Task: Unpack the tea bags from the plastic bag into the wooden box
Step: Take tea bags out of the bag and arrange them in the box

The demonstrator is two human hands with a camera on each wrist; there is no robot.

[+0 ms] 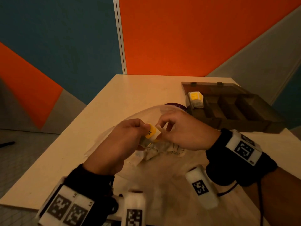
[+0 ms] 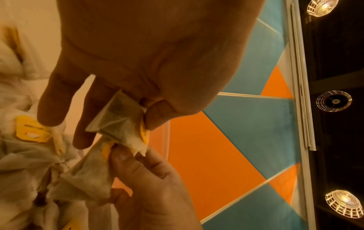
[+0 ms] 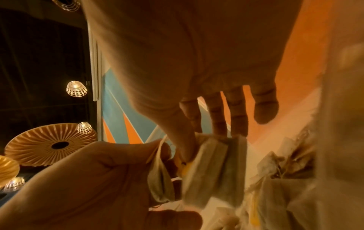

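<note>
Over the clear plastic bag (image 1: 164, 178) my two hands meet. My left hand (image 1: 144, 128) pinches a tea bag (image 1: 151, 132) with a yellow tag between thumb and fingers; the left wrist view shows this tea bag (image 2: 122, 123) under my left hand (image 2: 145, 118). My right hand (image 1: 160, 127) pinches a second tea bag (image 2: 92, 171) by its yellow tag, right beside the first; in the right wrist view its fingers (image 3: 216, 124) grip folded tea bags (image 3: 214, 168). Loose tea bags (image 1: 162, 150) lie in the bag below. The wooden box (image 1: 244, 126) stands open at the right, with stacked tea bags (image 1: 196, 99) in its near-left compartment.
The beige table (image 1: 114, 98) ends on the left in a slanted edge with floor beyond. A dark round object (image 1: 175, 106) lies just behind the plastic bag, next to the box. Orange and teal wall panels (image 1: 162, 38) rise behind the table.
</note>
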